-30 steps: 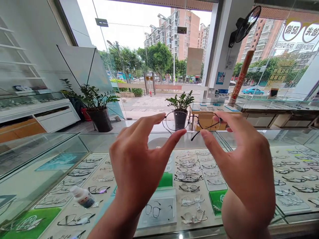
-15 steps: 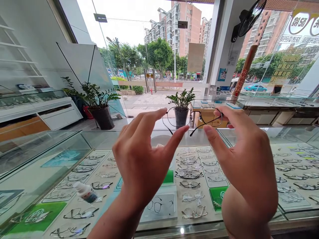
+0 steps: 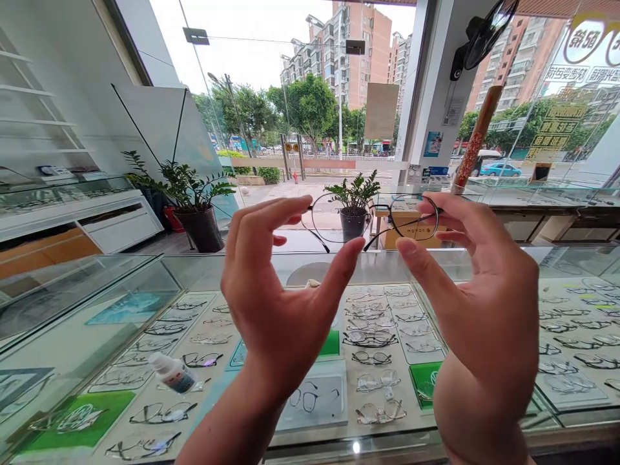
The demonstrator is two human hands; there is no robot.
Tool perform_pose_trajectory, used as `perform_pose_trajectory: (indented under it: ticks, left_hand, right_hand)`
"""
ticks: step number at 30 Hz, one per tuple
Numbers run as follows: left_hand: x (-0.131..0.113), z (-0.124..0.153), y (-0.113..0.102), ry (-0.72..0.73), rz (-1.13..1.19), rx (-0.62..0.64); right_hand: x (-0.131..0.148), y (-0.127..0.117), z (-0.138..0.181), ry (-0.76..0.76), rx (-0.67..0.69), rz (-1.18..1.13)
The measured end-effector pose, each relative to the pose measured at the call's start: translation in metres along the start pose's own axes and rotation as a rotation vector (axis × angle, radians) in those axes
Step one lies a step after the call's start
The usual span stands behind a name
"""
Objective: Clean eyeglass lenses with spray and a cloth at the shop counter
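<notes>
My left hand [image 3: 278, 284] and right hand [image 3: 484, 290] hold thin, round-rimmed glasses [image 3: 382, 206] between fingers and thumbs, above a smooth glass case [image 3: 194, 268].

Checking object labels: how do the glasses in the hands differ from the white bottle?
The glasses are held up between the left hand and right hand; the white bottle sits untouched at the glass counter.
The glasses are see-through within dark round rims; the bottle looks opaque, with a label.
In view, the glasses span wider than the bottle.
</notes>
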State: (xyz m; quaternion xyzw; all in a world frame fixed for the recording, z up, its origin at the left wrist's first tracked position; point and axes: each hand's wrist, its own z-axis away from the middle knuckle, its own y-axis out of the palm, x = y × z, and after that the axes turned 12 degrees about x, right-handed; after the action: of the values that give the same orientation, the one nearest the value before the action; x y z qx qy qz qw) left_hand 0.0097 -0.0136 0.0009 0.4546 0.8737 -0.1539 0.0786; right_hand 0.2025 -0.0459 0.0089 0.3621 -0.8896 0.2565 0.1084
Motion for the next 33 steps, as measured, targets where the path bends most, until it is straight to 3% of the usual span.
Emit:
perform_pose_trajectory:
  ticks: [12, 18, 28, 33]
  left_hand:
    - [0.011, -0.004, 0.01, -0.012, 0.045, -0.034]
    - [0.013, -0.005, 0.008, -0.041, 0.045, 0.005]
    - [0.012, -0.006, 0.007, -0.047, 0.048, 0.014]
    - [0.013, -0.007, 0.005, -0.066, 0.071, 0.024]
  right_hand:
    - [0.002, 0.011, -0.002, -0.088, -0.085, -0.037]
    - [0.009, 0.012, -0.006, -0.001, -0.12, -0.299]
    - [0.003, 0.016, -0.007, 0.05, -0.129, -0.285]
    - [-0.003, 0.018, -0.008, -0.006, -0.11, -0.329]
